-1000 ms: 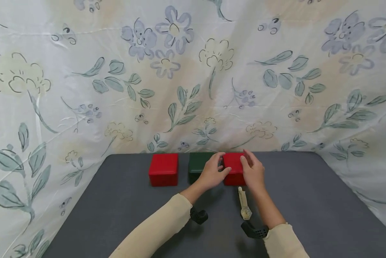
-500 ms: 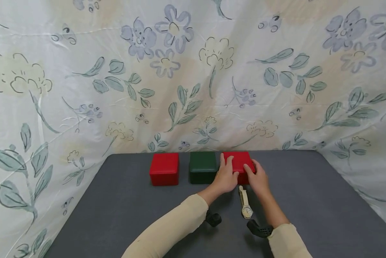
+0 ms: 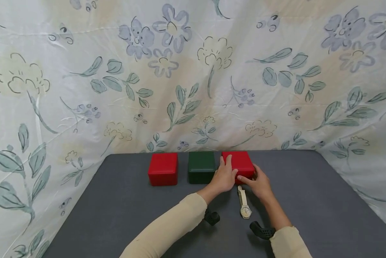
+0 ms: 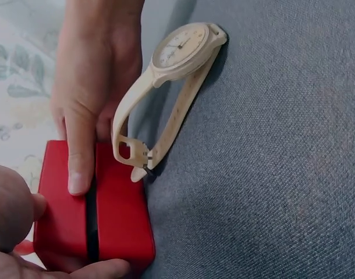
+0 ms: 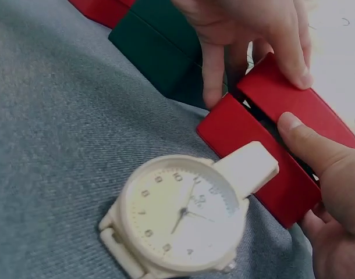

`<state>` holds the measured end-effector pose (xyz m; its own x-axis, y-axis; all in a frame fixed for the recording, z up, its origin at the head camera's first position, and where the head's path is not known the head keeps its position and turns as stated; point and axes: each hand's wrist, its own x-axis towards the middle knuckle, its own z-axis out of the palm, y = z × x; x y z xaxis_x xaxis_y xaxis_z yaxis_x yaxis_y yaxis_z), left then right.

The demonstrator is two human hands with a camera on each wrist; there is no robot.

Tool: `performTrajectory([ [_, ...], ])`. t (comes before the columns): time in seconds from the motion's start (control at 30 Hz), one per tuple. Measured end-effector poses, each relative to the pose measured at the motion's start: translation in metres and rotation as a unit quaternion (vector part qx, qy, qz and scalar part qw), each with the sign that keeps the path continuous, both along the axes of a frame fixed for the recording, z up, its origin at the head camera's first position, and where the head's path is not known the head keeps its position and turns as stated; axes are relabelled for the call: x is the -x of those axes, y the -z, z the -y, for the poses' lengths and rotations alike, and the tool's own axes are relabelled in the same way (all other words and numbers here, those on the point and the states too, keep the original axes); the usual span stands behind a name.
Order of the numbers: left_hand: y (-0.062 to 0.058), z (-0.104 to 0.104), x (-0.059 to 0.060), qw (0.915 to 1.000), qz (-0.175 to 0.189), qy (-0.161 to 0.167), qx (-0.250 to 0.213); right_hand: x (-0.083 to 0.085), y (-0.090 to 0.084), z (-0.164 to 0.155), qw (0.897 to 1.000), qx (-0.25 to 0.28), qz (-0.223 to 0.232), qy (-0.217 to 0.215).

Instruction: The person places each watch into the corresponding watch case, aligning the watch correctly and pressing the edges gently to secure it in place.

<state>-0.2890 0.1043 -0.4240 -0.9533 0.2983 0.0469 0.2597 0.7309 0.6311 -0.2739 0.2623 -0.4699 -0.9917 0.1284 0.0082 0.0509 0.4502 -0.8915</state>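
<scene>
Head view, left hand: our left hand (image 3: pixel 224 176) reaches forward with the forearm angled in from the lower left; its fingers lie over the top left of the red box (image 3: pixel 241 163) and the thumb presses the box's front.
Head view, right hand: our right hand (image 3: pixel 260 182) sits at the box's front right corner, thumb pointing left along the front face, fingers curled at the right side.
Head view, neighbours: a dark green box (image 3: pixel 201 167) stands just left of our left hand, a second red box (image 3: pixel 163 169) farther left; a cream watch (image 3: pixel 244 202) lies between our wrists on the grey table (image 3: pixel 309 200).
Left wrist view: the right hand (image 4: pixel 96 87) lays its thumb across the seam of the red box (image 4: pixel 122 215); the left hand (image 4: pixel 26 232) grips the near end, thumb along the lower edge. The watch (image 4: pixel 166 81) touches the box with its strap end.
Right wrist view: the left hand (image 5: pixel 247 29) pinches the lid of the red box (image 5: pixel 253 145) between fingers and thumb; the right hand (image 5: pixel 329 192) thumb presses at the seam, where a narrow dark gap shows. The watch (image 5: pixel 183 212) lies face up just before the box.
</scene>
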Motion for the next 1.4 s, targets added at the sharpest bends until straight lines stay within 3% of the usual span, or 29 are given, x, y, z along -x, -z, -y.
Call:
performTrajectory([
  [0.2, 0.000, 0.002, 0.002, 0.9998, -0.001, 0.000, -0.022, 0.002, 0.005, -0.001, 1.000, 0.015, -0.015, 0.013],
  [0.47, 0.000, 0.000, 0.004, 0.9991, 0.009, -0.012, -0.040, 0.004, 0.005, 0.003, 0.994, 0.105, 0.003, 0.038],
  [0.8, -0.013, -0.002, 0.005, 0.9996, 0.006, -0.013, -0.024, 0.004, 0.001, 0.004, 0.992, 0.112, 0.035, 0.036],
  [1.17, -0.038, 0.000, 0.029, 0.9995, 0.015, -0.006, 0.026, 0.004, 0.000, 0.001, 0.991, 0.123, 0.042, 0.019],
  [1.4, -0.056, 0.003, 0.053, 0.9979, 0.063, -0.008, -0.010, 0.003, 0.001, 0.001, 0.992, 0.121, 0.042, 0.011],
])
